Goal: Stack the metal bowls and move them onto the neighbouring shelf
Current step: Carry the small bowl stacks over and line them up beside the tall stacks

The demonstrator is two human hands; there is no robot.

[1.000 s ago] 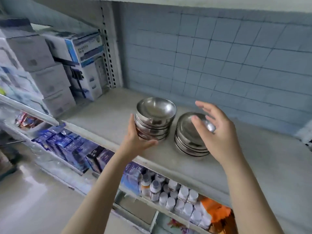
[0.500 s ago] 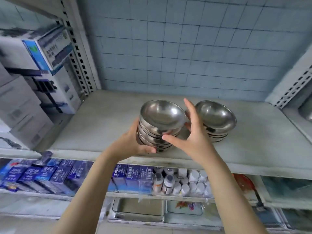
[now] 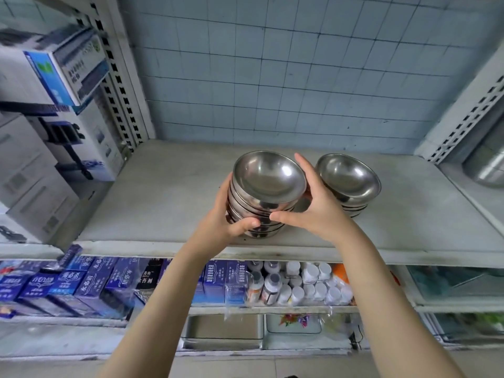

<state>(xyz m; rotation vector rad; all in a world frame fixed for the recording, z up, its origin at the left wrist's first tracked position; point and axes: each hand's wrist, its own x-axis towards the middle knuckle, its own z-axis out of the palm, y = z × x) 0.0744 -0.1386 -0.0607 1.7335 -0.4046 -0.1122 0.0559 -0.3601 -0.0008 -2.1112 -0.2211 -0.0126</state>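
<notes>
On the grey shelf (image 3: 163, 200), near its front edge, a tall stack (image 3: 268, 184) of metal bowls is gripped from both sides. The left hand (image 3: 223, 222) is wrapped round its left flank with the thumb laid across the lower bowls. The right hand (image 3: 316, 211) is clasped to its right flank, thumb at the front, fingers raised between this pile and a shorter stack (image 3: 351, 181) just beside it. Whether the tall stack is lifted clear of the shelf cannot be told.

The stacking is judged partly done: the bowls are gathered into two piles, which are not yet merged. No bowls are seen on an adjoining shelf. A right bay (image 3: 474, 197), where a metal vessel (image 3: 488, 165) is seen, and a left one filled with boxes (image 3: 54, 148) both adjoin; which is meant cannot be told.
</notes>
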